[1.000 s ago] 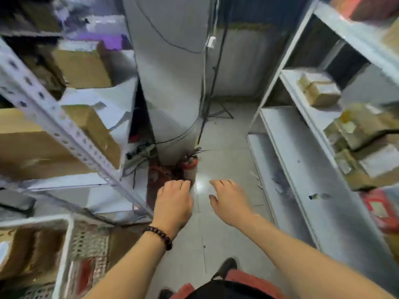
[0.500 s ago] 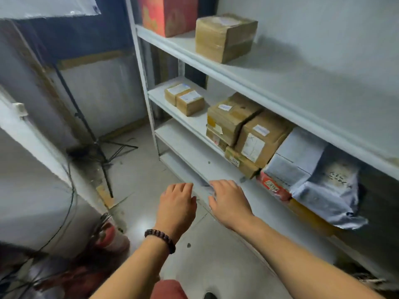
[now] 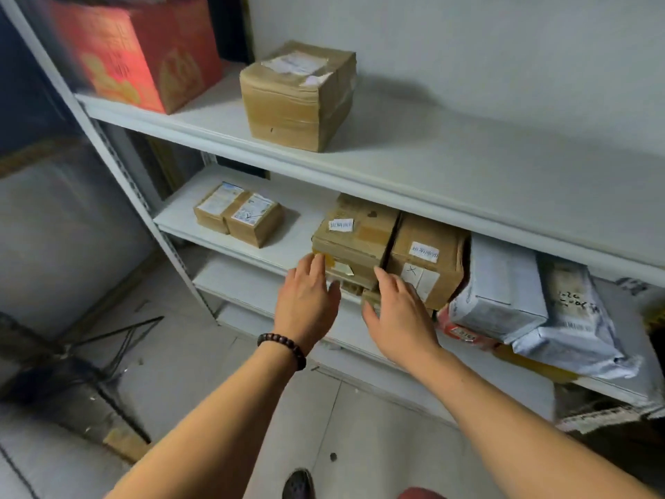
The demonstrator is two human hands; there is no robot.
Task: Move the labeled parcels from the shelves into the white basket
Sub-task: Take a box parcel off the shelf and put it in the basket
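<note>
Brown labeled parcels fill a white metal shelf unit (image 3: 360, 174). On the middle shelf a stack of cardboard boxes (image 3: 354, 235) sits beside a larger box (image 3: 428, 261) marked with an X. My left hand (image 3: 306, 304), with a bead bracelet on the wrist, and my right hand (image 3: 399, 315) reach out with straight fingers just in front of that stack, holding nothing. Two small parcels (image 3: 237, 214) lie further left on the same shelf. A taped parcel (image 3: 298, 95) stands on the top shelf. The white basket is out of view.
A red carton (image 3: 136, 52) stands at the top shelf's left end. White and grey mailer bags (image 3: 532, 311) lie right of the boxes, over a red packet (image 3: 464, 333). A black tripod's legs (image 3: 108, 340) spread on the tiled floor at left.
My view has swung from the aisle and the white basket to the right-hand shelves. Both hands have moved forward and up to the stacked boxes on the middle shelf.
</note>
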